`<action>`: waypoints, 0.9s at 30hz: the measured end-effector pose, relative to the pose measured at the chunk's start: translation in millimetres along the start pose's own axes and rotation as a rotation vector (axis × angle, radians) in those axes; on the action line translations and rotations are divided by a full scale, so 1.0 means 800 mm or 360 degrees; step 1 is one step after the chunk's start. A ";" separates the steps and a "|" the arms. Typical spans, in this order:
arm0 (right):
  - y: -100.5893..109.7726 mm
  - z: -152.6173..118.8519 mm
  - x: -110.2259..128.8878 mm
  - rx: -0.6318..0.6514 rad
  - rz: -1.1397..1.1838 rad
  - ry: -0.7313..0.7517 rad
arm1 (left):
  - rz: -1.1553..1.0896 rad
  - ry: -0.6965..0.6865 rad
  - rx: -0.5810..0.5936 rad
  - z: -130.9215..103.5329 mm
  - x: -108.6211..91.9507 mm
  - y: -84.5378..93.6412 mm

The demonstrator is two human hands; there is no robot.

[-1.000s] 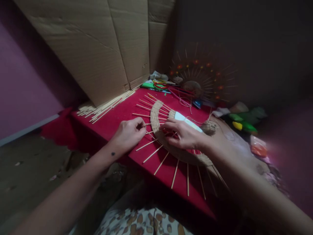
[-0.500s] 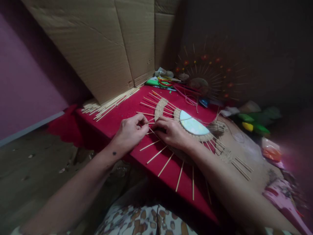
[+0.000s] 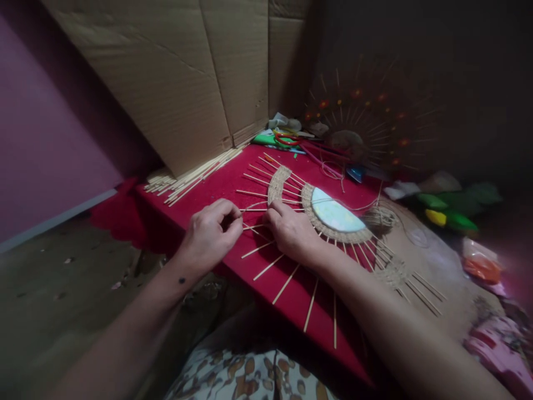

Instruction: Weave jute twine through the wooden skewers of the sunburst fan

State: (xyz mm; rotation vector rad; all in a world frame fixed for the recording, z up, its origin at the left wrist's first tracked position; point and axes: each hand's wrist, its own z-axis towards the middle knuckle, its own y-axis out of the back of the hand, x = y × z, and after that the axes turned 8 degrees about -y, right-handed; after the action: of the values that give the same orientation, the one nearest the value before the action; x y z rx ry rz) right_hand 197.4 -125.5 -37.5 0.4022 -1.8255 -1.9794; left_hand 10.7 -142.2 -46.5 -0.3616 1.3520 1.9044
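Observation:
A half-round piece with a pale blue centre, a twine-woven rim and wooden sticks fanning outward lies on the red cloth. A woven twine band crosses the sticks at its far left; another woven patch is at the right. My left hand pinches a thin strand of twine just left of the stick ends. My right hand is closed over the sticks at the lower end of the left band, its fingertips bent down; what they grip is hidden. Twine runs across the blue centre to a bundle.
Loose sticks lie beside tall cardboard at the back left. Red-handled scissors are at the back. Green and yellow items, an orange packet and a pink object lie on the right.
My left hand has drawn away to the left from my right hand, with the strand between them. The view has shifted slightly, so the table things appear further right.

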 end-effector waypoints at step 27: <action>-0.011 0.000 -0.011 -0.0290 0.0609 0.0005 | 0.0422 -0.0579 0.0200 0.046 0.023 0.002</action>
State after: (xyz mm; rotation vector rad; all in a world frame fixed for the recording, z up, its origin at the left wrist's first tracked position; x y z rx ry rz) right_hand 204.2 -121.1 -46.5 -0.0026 -1.5623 -1.8493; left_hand 3.8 -101.6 -42.0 0.2298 1.3095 1.9648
